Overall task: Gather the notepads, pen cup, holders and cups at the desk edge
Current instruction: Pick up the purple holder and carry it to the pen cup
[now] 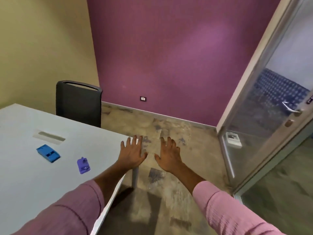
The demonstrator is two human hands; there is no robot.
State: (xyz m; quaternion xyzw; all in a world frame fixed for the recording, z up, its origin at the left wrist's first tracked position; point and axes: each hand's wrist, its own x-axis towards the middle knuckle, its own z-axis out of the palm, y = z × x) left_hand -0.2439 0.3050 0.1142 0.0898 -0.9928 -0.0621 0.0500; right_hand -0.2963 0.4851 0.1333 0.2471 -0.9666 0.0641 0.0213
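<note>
Both my hands are stretched out in front of me, palms down, fingers spread, holding nothing. My left hand (133, 152) hovers over the desk's near right corner. My right hand (169, 153) is out past the desk, over the floor. On the white desk (25, 180) lie two small plastic holders: a blue one (48, 153) toward the left and a purple one (83, 166) closer to my left arm. No notepads, pen cup or cups are in view.
A grey cable slot (49, 135) is set into the desk behind the blue holder. A black chair (78, 103) stands at the desk's far side. An open glass door (264, 106) is at the right, over mottled floor (169, 192).
</note>
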